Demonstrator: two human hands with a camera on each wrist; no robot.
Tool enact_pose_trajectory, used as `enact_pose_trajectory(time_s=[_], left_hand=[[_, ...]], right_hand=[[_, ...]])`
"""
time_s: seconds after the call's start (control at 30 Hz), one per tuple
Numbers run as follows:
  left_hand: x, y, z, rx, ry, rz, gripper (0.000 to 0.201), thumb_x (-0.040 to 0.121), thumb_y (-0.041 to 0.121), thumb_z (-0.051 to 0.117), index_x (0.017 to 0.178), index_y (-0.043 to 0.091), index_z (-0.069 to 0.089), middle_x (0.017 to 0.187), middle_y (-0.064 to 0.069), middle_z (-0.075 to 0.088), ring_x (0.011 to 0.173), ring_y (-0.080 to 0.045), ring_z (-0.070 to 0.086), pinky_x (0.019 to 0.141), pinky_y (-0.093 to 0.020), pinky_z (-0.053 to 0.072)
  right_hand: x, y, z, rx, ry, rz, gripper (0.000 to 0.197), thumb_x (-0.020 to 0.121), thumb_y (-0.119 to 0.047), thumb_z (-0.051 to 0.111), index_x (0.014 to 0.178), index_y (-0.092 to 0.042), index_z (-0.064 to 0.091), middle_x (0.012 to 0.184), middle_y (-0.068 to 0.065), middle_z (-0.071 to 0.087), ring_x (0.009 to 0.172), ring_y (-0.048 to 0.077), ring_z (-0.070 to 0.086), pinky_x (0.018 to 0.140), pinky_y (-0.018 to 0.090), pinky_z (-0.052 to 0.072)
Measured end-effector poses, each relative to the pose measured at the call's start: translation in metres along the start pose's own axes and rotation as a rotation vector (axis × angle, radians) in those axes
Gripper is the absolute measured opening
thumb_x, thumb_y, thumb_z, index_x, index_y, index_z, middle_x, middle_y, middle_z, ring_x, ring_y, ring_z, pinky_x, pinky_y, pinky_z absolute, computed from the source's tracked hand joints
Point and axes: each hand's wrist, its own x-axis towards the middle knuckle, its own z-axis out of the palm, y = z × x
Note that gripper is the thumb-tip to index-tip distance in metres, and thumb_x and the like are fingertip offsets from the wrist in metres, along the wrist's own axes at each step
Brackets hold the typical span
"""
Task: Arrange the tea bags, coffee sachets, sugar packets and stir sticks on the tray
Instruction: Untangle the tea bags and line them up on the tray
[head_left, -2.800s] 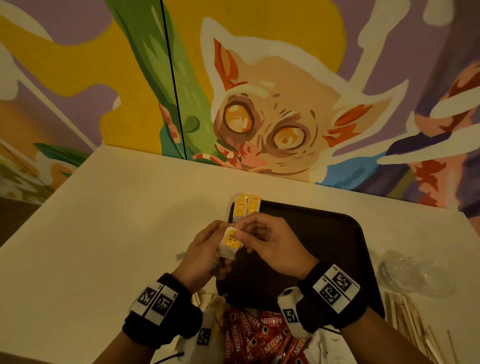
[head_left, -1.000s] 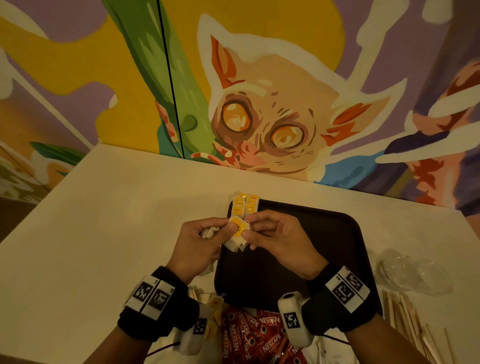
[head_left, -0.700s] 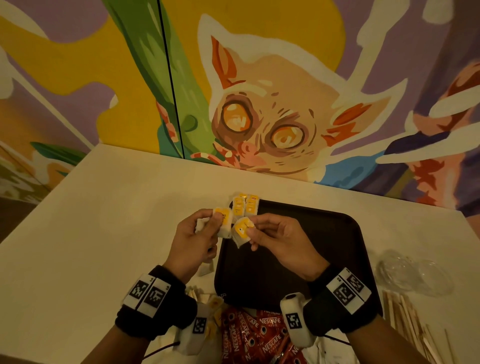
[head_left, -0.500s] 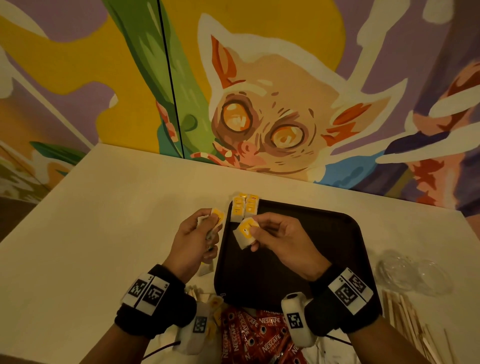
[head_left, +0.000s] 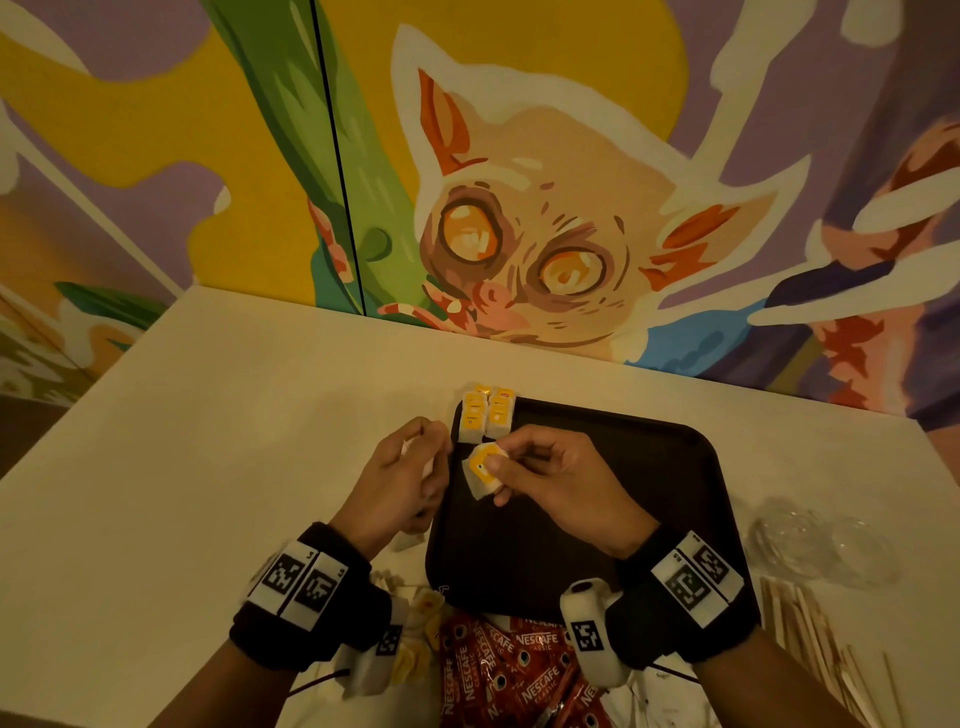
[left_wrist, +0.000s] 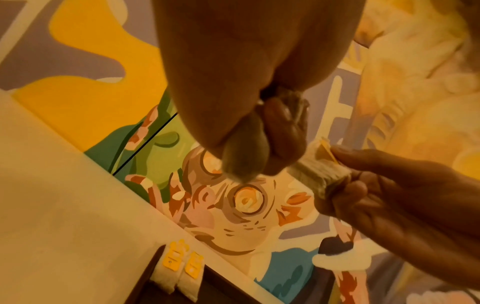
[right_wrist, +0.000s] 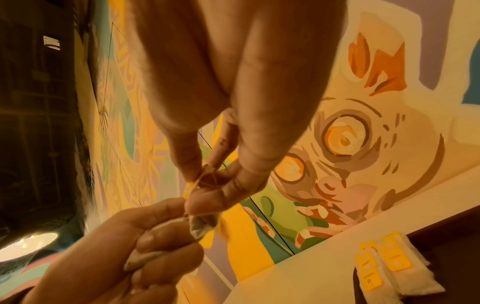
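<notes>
A dark tray (head_left: 597, 530) lies on the table in front of me. Two tea bags (head_left: 485, 415) with yellow tags lie side by side in its far left corner, also seen in the left wrist view (left_wrist: 182, 267) and the right wrist view (right_wrist: 384, 269). My right hand (head_left: 498, 462) pinches a third tea bag (head_left: 480, 475) by thumb and fingers just above the tray, near those two. My left hand (head_left: 431, 452) hovers beside the tray's left edge, fingers curled round another tea bag (right_wrist: 145, 259), mostly hidden in the fist.
Red coffee sachets (head_left: 509, 670) lie in a heap at the tray's near edge. Small white and yellow packets (head_left: 415, 613) sit under my left wrist. Wooden stir sticks (head_left: 810, 634) and clear plastic lids (head_left: 815, 540) lie to the right. A painted wall closes the table's far side.
The two hands held tea bags together a second ago; they have parted. The left hand drew its bag left off the tray, the right keeps the other above the tray.
</notes>
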Motion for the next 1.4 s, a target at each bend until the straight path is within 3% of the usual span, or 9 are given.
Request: enact_pose_trajectory(time_s=[0.23,0.37,0.7,0.87,1.0,1.1,1.2,1.3,1.4], left_hand=[[-0.005,-0.001,0.001,0.338,-0.062,-0.005,0.038,0.098,0.005,0.029,0.124,0.022,0.05,0.051,-0.004,0.043,0.04,-0.01,0.033,0.038,-0.02,0.027],[-0.011,0.007,0.001,0.42,-0.273,-0.054,0.045,0.094,0.003,0.03,0.127,0.03,0.047,0.048,-0.004,0.044,0.04,-0.013,0.035,0.041,-0.022,0.031],[-0.011,0.017,-0.009,0.455,-0.517,-0.225,0.069,0.088,0.005,0.037,0.133,0.057,0.033,0.057,-0.004,0.053,0.045,-0.015,0.029,0.045,-0.026,0.021],[-0.003,0.012,-0.017,0.524,-0.428,-0.189,0.063,0.094,0.009,0.036,0.142,0.048,0.026,0.051,-0.003,0.044,0.043,-0.014,0.031,0.043,-0.024,0.027],[-0.001,0.007,-0.019,0.579,-0.276,-0.048,0.036,0.102,0.024,0.036,0.136,0.038,0.034,0.046,0.004,0.049,0.041,-0.008,0.04,0.043,-0.023,0.034],[0.003,0.0,-0.018,0.658,-0.089,0.108,0.026,0.103,0.032,0.034,0.122,0.024,0.05,0.054,0.006,0.054,0.043,0.0,0.049,0.044,-0.011,0.037],[0.009,-0.01,-0.015,0.707,0.06,0.164,0.038,0.102,0.038,0.033,0.097,0.013,0.062,0.06,0.006,0.055,0.049,-0.002,0.051,0.048,-0.02,0.041],[0.016,-0.021,-0.01,0.617,0.168,0.141,0.047,0.1,0.042,0.04,0.074,0.005,0.052,0.058,-0.004,0.05,0.047,-0.015,0.045,0.05,-0.04,0.041],[0.019,-0.028,-0.005,0.366,0.227,0.07,0.042,0.097,0.04,0.05,0.071,0.008,0.047,0.053,-0.001,0.046,0.042,-0.017,0.045,0.039,-0.026,0.036]], right_hand=[[0.0,0.001,-0.001,-0.034,0.017,0.015,0.017,0.09,-0.016,0.065,0.103,-0.007,0.069,0.098,0.011,0.072,0.075,0.024,0.069,0.073,0.026,0.057],[0.002,0.005,-0.001,-0.058,0.036,0.058,0.013,0.092,-0.018,0.063,0.101,-0.01,0.067,0.104,0.01,0.07,0.086,0.033,0.069,0.075,0.032,0.058],[0.01,0.022,0.027,0.749,0.016,0.451,0.026,0.098,-0.02,0.047,0.121,-0.007,0.049,0.11,0.017,0.059,0.097,0.034,0.065,0.091,0.05,0.053],[0.01,0.022,0.045,0.816,-0.181,0.447,0.017,0.099,-0.017,0.045,0.113,-0.008,0.05,0.107,0.021,0.06,0.093,0.036,0.064,0.083,0.05,0.056],[0.012,0.021,0.05,0.635,-0.046,0.375,0.01,0.101,-0.009,0.045,0.092,-0.008,0.051,0.088,0.015,0.06,0.082,0.03,0.065,0.078,0.045,0.056],[0.012,0.025,0.052,0.42,0.051,0.263,0.008,0.1,-0.009,0.05,0.095,-0.005,0.053,0.097,0.016,0.062,0.093,0.03,0.065,0.085,0.044,0.057],[0.012,0.024,0.054,0.237,0.106,0.167,0.011,0.098,-0.011,0.054,0.099,0.0,0.055,0.1,0.016,0.063,0.096,0.025,0.066,0.088,0.039,0.058],[0.01,0.021,0.055,0.194,0.106,0.098,0.017,0.098,-0.009,0.054,0.104,0.008,0.053,0.096,0.011,0.062,0.091,0.017,0.067,0.087,0.033,0.058],[0.01,0.02,0.056,0.208,0.106,0.099,0.018,0.098,-0.009,0.055,0.104,0.007,0.054,0.099,0.012,0.062,0.092,0.015,0.067,0.087,0.033,0.058]])
